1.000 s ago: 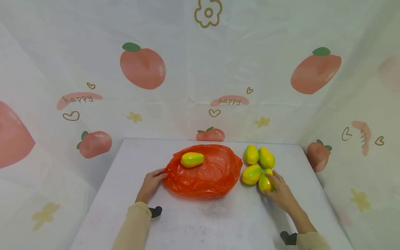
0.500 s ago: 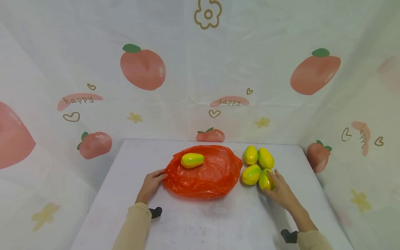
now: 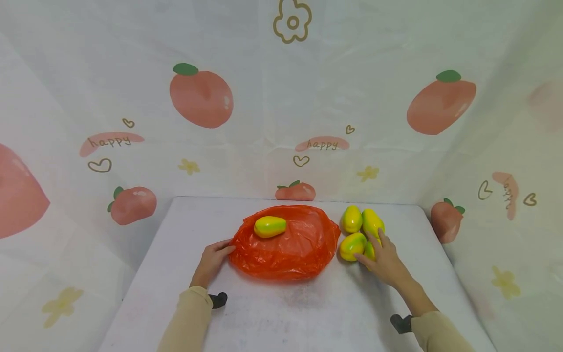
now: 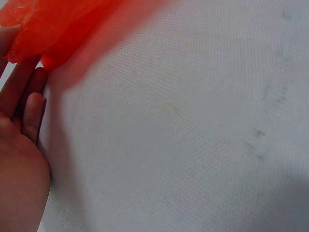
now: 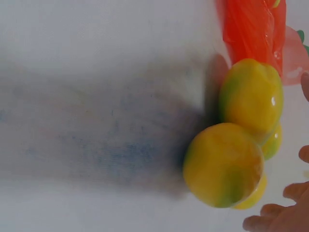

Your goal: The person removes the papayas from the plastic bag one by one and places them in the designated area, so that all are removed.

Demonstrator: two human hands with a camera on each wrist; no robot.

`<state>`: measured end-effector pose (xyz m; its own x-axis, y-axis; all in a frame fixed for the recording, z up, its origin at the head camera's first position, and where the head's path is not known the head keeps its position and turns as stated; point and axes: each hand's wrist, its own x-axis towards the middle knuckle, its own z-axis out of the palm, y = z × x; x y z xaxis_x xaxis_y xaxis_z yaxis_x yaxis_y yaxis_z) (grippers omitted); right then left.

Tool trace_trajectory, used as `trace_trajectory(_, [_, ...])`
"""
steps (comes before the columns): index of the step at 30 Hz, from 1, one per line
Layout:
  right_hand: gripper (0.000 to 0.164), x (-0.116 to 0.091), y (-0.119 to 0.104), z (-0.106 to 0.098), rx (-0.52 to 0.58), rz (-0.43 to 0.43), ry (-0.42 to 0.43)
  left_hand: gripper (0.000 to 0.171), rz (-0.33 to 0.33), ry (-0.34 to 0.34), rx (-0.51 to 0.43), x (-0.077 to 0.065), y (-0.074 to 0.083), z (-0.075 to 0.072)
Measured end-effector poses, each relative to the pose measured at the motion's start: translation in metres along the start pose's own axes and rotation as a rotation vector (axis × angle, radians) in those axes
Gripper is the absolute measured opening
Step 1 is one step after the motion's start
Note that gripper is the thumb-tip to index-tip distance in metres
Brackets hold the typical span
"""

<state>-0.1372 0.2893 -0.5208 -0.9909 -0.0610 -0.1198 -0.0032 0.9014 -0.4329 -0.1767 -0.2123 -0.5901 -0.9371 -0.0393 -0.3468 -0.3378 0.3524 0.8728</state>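
In the head view, a red plastic bag [image 3: 299, 254] lies spread with its mouth open, and one yellow-green papaya [image 3: 270, 227] rests on its left part. At the bag's left edge my left hand [image 3: 212, 261] pinches the plastic between thumb and fingers; the left wrist view shows the bag [image 4: 58, 29] over those fingers. To the bag's right, several papayas [image 3: 353, 246] sit in a tight cluster. My right hand [image 3: 388, 261] is over the nearest one, partly hiding it, fingers spread and holding nothing. In the right wrist view its fingertips [image 5: 295, 191] stand apart from the front papaya [image 5: 223, 164].
The white table [image 3: 281, 318] has its back edge against a printed cloth backdrop [image 3: 264, 98], which also rises on both sides. Dark wrist mounts [image 3: 401, 322] stick out from beside both sleeves.
My right hand has come off the near papaya and shifted left and slightly farther over the cluster, fingers spreading. The left hand, the bag and the papaya on it stay put.
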Motion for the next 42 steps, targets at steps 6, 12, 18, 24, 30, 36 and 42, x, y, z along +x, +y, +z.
trace_trajectory(6, [0.096,0.004,-0.01,0.001,-0.09,-0.034,0.054,0.046,0.008,-0.004,0.013,0.001,0.001,0.0])
trace_trajectory(12, [0.096,0.014,-0.018,-0.002,-0.202,-0.093,0.083,0.046,0.005,-0.005,0.017,0.001,0.0,0.0])
trace_trajectory(18, [0.097,0.023,-0.03,-0.007,-0.259,-0.111,0.071,0.047,0.014,-0.009,0.005,0.004,-0.003,0.001])
trace_trajectory(24, [0.096,0.033,-0.046,-0.011,-0.275,-0.152,0.052,0.048,-0.003,-0.019,0.013,0.005,-0.002,0.0])
trace_trajectory(30, [0.096,0.044,-0.063,-0.013,-0.306,-0.22,0.022,0.048,-0.009,-0.01,0.019,0.002,0.001,-0.001])
trace_trajectory(36, [0.096,0.055,-0.08,-0.011,-0.333,-0.263,-0.032,0.048,-0.014,-0.007,0.025,0.0,0.002,0.0])
trace_trajectory(42, [0.097,0.064,-0.094,-0.007,-0.337,-0.306,-0.052,0.049,-0.001,-0.008,0.025,0.001,0.001,-0.001])
